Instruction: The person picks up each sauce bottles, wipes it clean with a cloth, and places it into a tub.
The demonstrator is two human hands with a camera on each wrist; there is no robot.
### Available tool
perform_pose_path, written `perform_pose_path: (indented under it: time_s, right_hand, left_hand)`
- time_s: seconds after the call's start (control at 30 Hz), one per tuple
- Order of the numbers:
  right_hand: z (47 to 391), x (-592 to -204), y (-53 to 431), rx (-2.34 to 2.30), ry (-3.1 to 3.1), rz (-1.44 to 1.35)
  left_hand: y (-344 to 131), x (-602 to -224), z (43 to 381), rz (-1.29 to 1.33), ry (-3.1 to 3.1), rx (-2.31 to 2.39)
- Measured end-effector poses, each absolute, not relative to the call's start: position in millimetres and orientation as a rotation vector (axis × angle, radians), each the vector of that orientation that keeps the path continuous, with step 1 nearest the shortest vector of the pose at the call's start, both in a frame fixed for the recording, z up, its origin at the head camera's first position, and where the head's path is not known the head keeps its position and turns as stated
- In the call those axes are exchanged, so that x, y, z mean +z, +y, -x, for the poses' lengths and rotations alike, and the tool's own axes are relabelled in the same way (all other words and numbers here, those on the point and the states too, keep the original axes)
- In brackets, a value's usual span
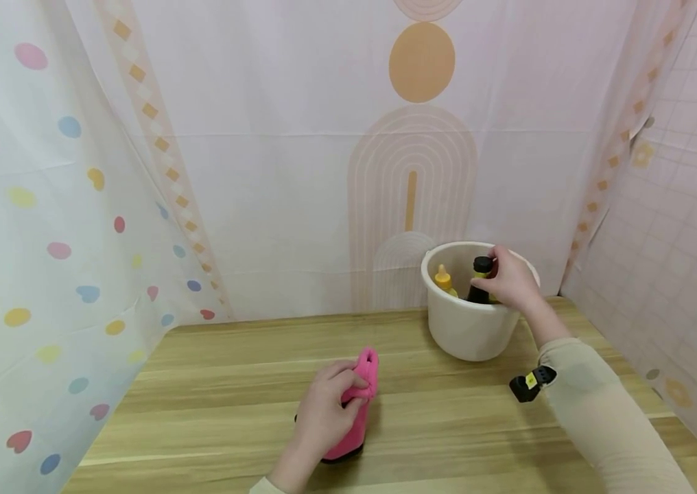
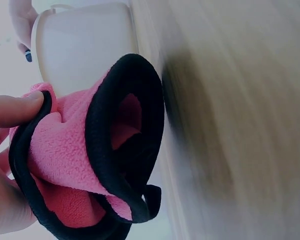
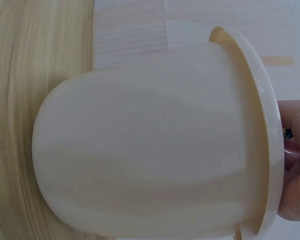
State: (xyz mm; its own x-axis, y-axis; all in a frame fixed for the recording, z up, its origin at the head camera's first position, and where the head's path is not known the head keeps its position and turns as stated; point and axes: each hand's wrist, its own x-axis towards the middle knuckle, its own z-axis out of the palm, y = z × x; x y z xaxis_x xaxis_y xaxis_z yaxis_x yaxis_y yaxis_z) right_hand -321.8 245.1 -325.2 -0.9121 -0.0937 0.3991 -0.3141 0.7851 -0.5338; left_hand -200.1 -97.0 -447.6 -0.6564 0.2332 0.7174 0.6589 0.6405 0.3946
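My left hand (image 1: 324, 408) pinches a folded pink cloth (image 1: 351, 432) with black edging, low over the wooden table. In the left wrist view the fleecy pink cloth (image 2: 62, 150) hangs in loose folds, its black border looping open toward the camera. At the cream bucket (image 1: 468, 336), my right hand (image 1: 514, 278) reaches over the rim and grips a dark bottle (image 1: 482, 265) near its black cap. Most of that bottle is hidden by the bucket wall. Beside it inside stands a yellow bottle (image 1: 443, 280) with a pointed tip. The bucket's wall (image 3: 140, 145) fills the right wrist view.
The wooden table (image 1: 225, 384) runs back to a pale patterned curtain (image 1: 287, 206). A dotted curtain (image 1: 58, 288) borders the left side, a checked one (image 1: 682, 226) the right. A small black device (image 1: 532, 384) is strapped at the right wrist.
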Motion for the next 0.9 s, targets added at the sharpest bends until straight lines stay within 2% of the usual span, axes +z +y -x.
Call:
perform_pose_path:
  time_s: [0.6,0.9]
  right_hand:
    - [322.8,-323.4,249.4,0.796,-2.729,-0.300]
    - [320.2,-320.7,248.5,0.746,-2.778,-0.365]
  left_hand:
    - [-94.2,-449.0,199.5,0.662,-2.264,-0.874]
    - [-96.1,-440.8,212.9,0.671,-2.313,-0.949]
